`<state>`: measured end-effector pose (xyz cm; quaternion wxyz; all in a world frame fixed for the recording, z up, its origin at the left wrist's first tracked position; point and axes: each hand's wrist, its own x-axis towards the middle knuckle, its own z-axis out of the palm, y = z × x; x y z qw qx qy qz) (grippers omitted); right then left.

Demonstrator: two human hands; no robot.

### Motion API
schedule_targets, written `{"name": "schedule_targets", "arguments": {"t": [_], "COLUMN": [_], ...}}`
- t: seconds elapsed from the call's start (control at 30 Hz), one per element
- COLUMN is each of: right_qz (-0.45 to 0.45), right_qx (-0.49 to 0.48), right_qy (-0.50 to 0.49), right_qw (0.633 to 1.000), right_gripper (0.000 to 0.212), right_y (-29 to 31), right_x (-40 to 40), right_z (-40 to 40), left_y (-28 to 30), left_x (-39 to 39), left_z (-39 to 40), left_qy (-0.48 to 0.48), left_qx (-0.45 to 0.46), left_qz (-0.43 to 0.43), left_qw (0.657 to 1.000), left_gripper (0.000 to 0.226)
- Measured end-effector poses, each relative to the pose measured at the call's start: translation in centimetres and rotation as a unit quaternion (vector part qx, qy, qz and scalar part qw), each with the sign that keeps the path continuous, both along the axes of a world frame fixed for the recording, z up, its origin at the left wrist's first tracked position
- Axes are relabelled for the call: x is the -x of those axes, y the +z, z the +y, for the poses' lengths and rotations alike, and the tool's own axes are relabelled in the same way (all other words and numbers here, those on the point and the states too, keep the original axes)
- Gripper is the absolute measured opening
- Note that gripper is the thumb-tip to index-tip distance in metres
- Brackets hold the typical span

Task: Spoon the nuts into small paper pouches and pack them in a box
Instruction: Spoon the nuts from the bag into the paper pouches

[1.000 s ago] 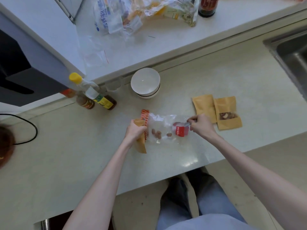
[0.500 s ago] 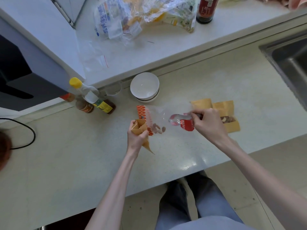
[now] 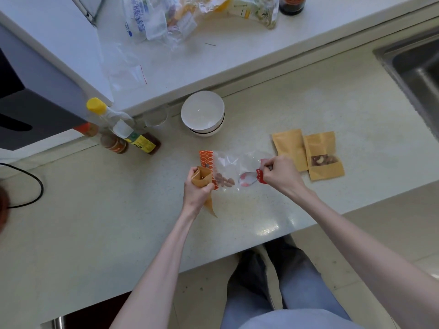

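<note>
My left hand (image 3: 198, 189) grips a small brown paper pouch (image 3: 202, 178) upright with its mouth open. Just right of it lies a clear plastic bag (image 3: 228, 162) with an orange patterned end, holding a few nuts (image 3: 223, 181). My right hand (image 3: 281, 173) pinches the handle of a spoon (image 3: 247, 179) whose bowl reaches inside the clear bag, short of the nuts. A red label (image 3: 260, 175) on the bag's mouth sits by my right fingers. Two more brown pouches lie to the right: a flat one (image 3: 288, 148) and one (image 3: 324, 156) with nuts showing in its window.
Stacked white bowls (image 3: 203, 113) stand behind the bag. Sauce bottles (image 3: 123, 129) and a small jar (image 3: 114, 143) sit at the left by a glass (image 3: 155, 117). Plastic bags (image 3: 166, 17) lie on the raised ledge. A steel sink (image 3: 418, 72) is at right; a black cable (image 3: 35, 186) at left.
My right hand brought the spoon out toward the pouch and then back into the clear bag. My left hand lifted the pouch upright and opened its mouth.
</note>
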<state>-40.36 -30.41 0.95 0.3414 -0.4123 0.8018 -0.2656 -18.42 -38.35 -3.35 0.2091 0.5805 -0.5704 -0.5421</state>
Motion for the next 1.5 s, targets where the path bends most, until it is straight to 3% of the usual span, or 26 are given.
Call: {"name": "schedule_targets", "arguments": {"t": [0.2, 0.3, 0.47, 0.67, 1.0, 1.33, 1.43, 1.5], "right_qz": [0.034, 0.076, 0.054, 0.031, 0.008, -0.092, -0.145, -0.187], "right_qx": [-0.046, -0.026, -0.018, -0.025, -0.029, -0.020, -0.033, -0.032], "right_qy": [0.069, 0.101, 0.062, 0.023, -0.014, -0.105, -0.158, -0.177], "right_qw": [0.996, 0.992, 0.996, 0.999, 0.999, 0.990, 0.976, 0.966], "right_gripper": [0.021, 0.036, 0.035, 0.013, 0.020, 0.015, 0.027, 0.027], "right_y": [-1.5, -1.3, -2.4, -3.8, -5.3, -7.8, -8.9, -9.1], "right_x": [-1.2, -2.8, -3.8, -4.1, -5.6, -6.3, -6.6, -7.0], "right_z": [-1.0, -1.0, -1.1, -1.3, -2.8, -2.5, -1.8, -1.4], "left_y": [-1.1, -1.4, -1.7, -2.0, -3.1, -4.0, -3.9, -3.9], "left_x": [-0.3, -0.1, -0.1, -0.3, -1.1, -1.6, -1.5, -1.7], "left_z": [-0.1, 0.3, 0.2, 0.4, 0.0, -1.2, -1.2, -1.4], "left_qy": [-0.013, -0.025, -0.013, 0.012, 0.022, 0.029, 0.042, 0.055], "left_qx": [0.002, 0.005, -0.010, -0.049, -0.109, -0.144, -0.159, -0.159], "left_qz": [-0.003, 0.003, 0.013, 0.041, 0.063, 0.077, 0.100, 0.098], "left_qw": [1.000, 1.000, 1.000, 0.998, 0.992, 0.986, 0.981, 0.981], "left_gripper": [0.036, 0.036, 0.034, 0.028, 0.021, 0.015, 0.004, 0.009]}}
